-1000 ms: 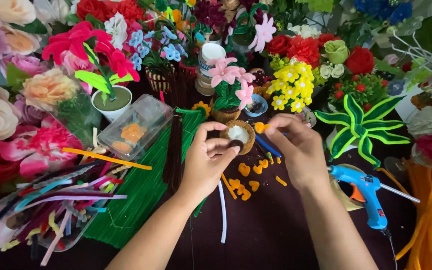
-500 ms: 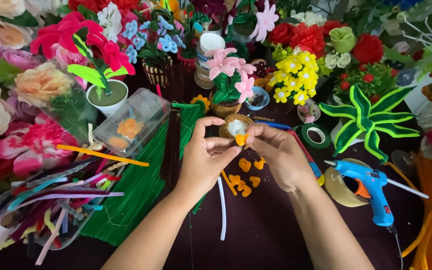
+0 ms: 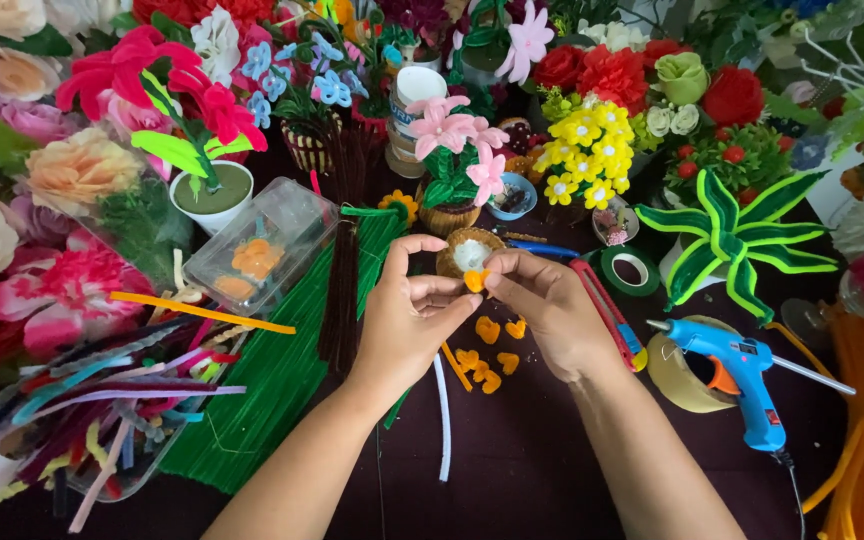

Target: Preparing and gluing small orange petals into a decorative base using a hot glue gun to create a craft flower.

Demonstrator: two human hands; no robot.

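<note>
A small brown basket (image 3: 469, 253) with white filling sits at the middle of the view, held up between both hands above the dark table (image 3: 512, 470). The left hand (image 3: 407, 315) has its fingertips closed on the basket's near edge, thumb arched over the top. The right hand (image 3: 542, 300) pinches a small orange petal (image 3: 474, 281) between thumb and forefinger, pressed against the basket's front rim. How much of the basket lies behind the fingers cannot be made out, and its base is hidden.

Just below the hands, more orange petals (image 3: 492, 355) lie loose on the table, beside a white pipe cleaner (image 3: 442, 420). To the right are a red-handled cutter (image 3: 607, 315), a roll of green tape (image 3: 630, 268), a roll of tan tape (image 3: 687, 375) and a blue glue gun (image 3: 737, 375). To the left lie a sheet of green pipe cleaners (image 3: 272, 380) and a clear plastic box (image 3: 262, 250). Handmade flowers of many colours crowd the back and both sides, cut off by the frame edges.

Compared with half a second earlier, the hands and basket sit at much the same spot, with the petal now against the rim.
</note>
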